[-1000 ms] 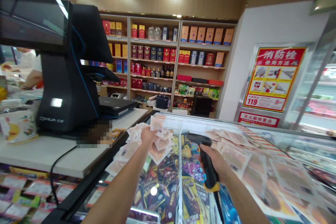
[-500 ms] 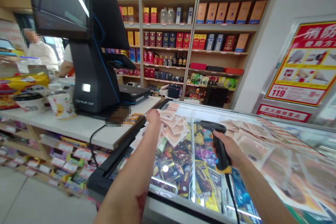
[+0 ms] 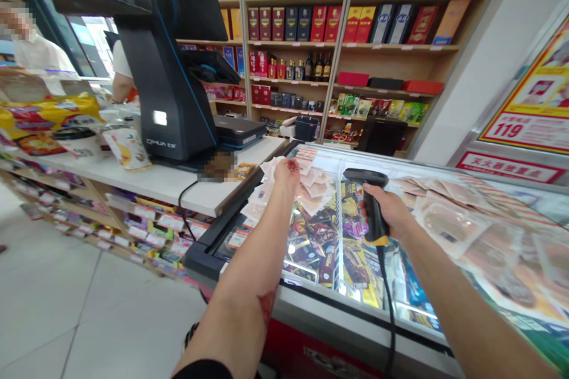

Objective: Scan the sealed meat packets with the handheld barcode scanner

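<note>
Two risks are worrying me: the dangling cord (image 3: 392,320) snagging, with my right grip (image 3: 391,208) clamping the scanner (image 3: 376,219) above the freezer lid (image 3: 331,161), and loose packets (image 3: 316,188) sliding beneath my left grip (image 3: 287,172), its closure unclear.

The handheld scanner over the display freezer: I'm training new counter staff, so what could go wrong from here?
The scanner in the right hand trails a cord over the front edge of the freezer; it might snag there and tug the scanner.

Loose, overlapping packets around the left hand lie close to the black side rim, so a careless sweep could push some off.
</note>
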Action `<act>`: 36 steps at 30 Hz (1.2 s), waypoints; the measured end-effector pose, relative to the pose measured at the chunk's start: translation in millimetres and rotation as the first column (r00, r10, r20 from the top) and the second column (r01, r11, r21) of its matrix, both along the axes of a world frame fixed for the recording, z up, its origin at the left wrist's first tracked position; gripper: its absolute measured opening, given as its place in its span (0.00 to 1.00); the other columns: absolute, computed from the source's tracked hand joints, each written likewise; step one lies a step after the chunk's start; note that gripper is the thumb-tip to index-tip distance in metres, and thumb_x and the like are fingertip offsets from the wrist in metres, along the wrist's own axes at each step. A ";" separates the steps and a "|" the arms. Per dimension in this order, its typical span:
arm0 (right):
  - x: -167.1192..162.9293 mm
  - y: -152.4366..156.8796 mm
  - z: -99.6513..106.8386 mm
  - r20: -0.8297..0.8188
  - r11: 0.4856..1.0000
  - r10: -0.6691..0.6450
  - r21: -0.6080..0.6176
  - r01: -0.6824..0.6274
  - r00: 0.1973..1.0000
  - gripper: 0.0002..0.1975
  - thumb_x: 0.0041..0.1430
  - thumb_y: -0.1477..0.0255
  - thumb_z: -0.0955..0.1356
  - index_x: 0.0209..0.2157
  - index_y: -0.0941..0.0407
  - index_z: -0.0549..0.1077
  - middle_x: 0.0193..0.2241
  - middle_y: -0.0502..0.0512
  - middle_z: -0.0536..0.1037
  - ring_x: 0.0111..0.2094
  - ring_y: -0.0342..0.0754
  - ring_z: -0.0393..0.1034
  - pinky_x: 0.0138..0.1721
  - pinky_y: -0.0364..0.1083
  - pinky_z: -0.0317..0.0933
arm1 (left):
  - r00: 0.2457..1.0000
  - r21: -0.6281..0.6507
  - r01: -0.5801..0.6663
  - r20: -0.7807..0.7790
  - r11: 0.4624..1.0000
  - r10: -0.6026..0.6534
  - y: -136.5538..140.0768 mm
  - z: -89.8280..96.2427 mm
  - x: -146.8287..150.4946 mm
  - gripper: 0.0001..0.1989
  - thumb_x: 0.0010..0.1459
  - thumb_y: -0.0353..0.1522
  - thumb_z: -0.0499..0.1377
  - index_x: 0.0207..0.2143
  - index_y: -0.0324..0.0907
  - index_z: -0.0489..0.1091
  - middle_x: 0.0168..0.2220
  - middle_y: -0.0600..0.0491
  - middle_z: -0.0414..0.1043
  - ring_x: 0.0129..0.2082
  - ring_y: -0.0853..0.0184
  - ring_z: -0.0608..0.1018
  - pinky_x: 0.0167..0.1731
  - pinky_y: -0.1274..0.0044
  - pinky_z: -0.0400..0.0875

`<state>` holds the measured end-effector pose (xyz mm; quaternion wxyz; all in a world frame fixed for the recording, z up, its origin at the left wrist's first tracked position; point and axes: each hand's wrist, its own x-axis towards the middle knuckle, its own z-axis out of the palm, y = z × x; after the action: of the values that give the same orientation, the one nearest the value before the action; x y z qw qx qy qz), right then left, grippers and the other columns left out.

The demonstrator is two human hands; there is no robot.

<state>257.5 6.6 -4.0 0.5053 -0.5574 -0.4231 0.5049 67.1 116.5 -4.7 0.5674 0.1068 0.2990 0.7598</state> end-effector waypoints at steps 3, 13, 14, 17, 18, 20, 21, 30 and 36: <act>-6.5 7.0 0.8 -0.010 1.000 -0.011 0.028 0.011 1.000 0.10 0.44 0.65 0.64 0.23 0.58 0.63 0.13 0.48 0.67 0.13 0.40 0.60 0.12 0.40 0.56 | 0.979 -0.023 0.166 -0.112 0.986 -0.168 -13.9 -3.6 13.7 0.14 0.53 0.34 0.50 0.42 0.38 0.61 0.40 0.50 0.64 0.35 0.69 0.70 0.33 0.72 0.67; -24.0 52.1 -11.3 0.313 0.928 -0.326 0.287 0.238 0.892 0.20 0.41 0.55 0.61 0.29 0.59 0.66 0.25 0.55 0.72 0.29 0.47 0.66 0.28 0.43 0.59 | 0.602 -0.021 0.703 -0.514 0.711 -0.611 -90.7 -20.3 69.8 0.15 0.49 0.41 0.52 0.33 0.39 0.67 0.29 0.51 0.71 0.28 0.71 0.72 0.26 0.80 0.65; -28.3 53.5 -13.0 0.323 0.930 -0.321 0.283 0.233 0.890 0.21 0.42 0.55 0.61 0.30 0.59 0.66 0.27 0.57 0.72 0.30 0.48 0.66 0.29 0.43 0.59 | 0.560 -0.064 0.693 -0.580 0.718 -0.592 -90.5 -22.0 71.8 0.18 0.50 0.43 0.48 0.36 0.41 0.66 0.31 0.50 0.72 0.30 0.69 0.73 0.26 0.80 0.65; -47.7 52.2 -17.2 0.328 0.940 -0.285 0.279 0.196 0.901 0.23 0.43 0.55 0.60 0.34 0.59 0.66 0.32 0.58 0.72 0.34 0.49 0.66 0.34 0.44 0.58 | 0.473 -0.166 0.533 -0.754 0.830 -0.456 -84.8 -25.5 75.9 0.28 0.50 0.49 0.38 0.41 0.42 0.65 0.35 0.48 0.72 0.33 0.67 0.73 0.28 0.78 0.66; -54.8 50.9 -18.1 0.327 0.945 -0.261 0.279 0.171 0.908 0.23 0.44 0.55 0.59 0.35 0.58 0.66 0.33 0.58 0.72 0.35 0.49 0.66 0.35 0.45 0.57 | 0.479 -0.161 0.465 -0.782 0.871 -0.400 -82.4 -26.2 75.9 0.30 0.49 0.51 0.37 0.41 0.42 0.65 0.35 0.48 0.72 0.33 0.66 0.73 0.28 0.78 0.66; -63.7 48.6 -19.5 0.336 0.951 -0.185 0.300 0.082 0.923 0.23 0.47 0.55 0.56 0.35 0.58 0.66 0.34 0.58 0.72 0.37 0.49 0.65 0.37 0.45 0.57 | 0.540 -0.123 0.380 -0.775 0.917 -0.327 -77.6 -27.2 73.0 0.31 0.48 0.52 0.38 0.40 0.41 0.65 0.32 0.49 0.72 0.32 0.66 0.74 0.28 0.77 0.66; -62.9 48.0 -19.9 0.357 0.946 -0.145 0.324 0.023 0.923 0.23 0.49 0.55 0.55 0.35 0.58 0.66 0.34 0.58 0.72 0.38 0.49 0.65 0.38 0.45 0.56 | 0.579 -0.111 0.378 -0.746 0.919 -0.329 -75.5 -27.6 70.0 0.30 0.48 0.52 0.39 0.39 0.41 0.66 0.30 0.49 0.73 0.30 0.66 0.74 0.26 0.77 0.66; 139.2 18.8 -35.7 0.746 0.807 -0.570 0.430 0.404 0.344 0.29 0.40 0.59 0.64 0.44 0.61 0.62 0.45 0.65 0.64 0.48 0.57 0.55 0.47 0.53 0.47 | 0.724 -0.024 0.545 -0.491 0.838 -0.484 -72.5 -23.6 44.4 0.17 0.44 0.45 0.53 0.26 0.39 0.62 0.19 0.55 0.68 0.19 0.72 0.71 0.14 0.82 0.60; 188.3 -0.7 -58.4 0.931 0.816 -0.339 0.221 0.535 0.133 0.37 0.38 0.52 0.60 0.48 0.61 0.58 0.42 0.68 0.67 0.43 0.64 0.59 0.39 0.60 0.51 | 0.708 0.058 0.638 -0.436 0.768 -0.555 -74.9 -22.5 39.5 0.11 0.43 0.36 0.58 0.26 0.39 0.62 0.22 0.56 0.67 0.20 0.74 0.70 0.18 0.82 0.61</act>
<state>445.8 5.9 -62.5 0.2297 -0.8803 -0.4102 -0.0636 106.6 41.6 -27.2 0.6968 0.4065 0.2759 0.5226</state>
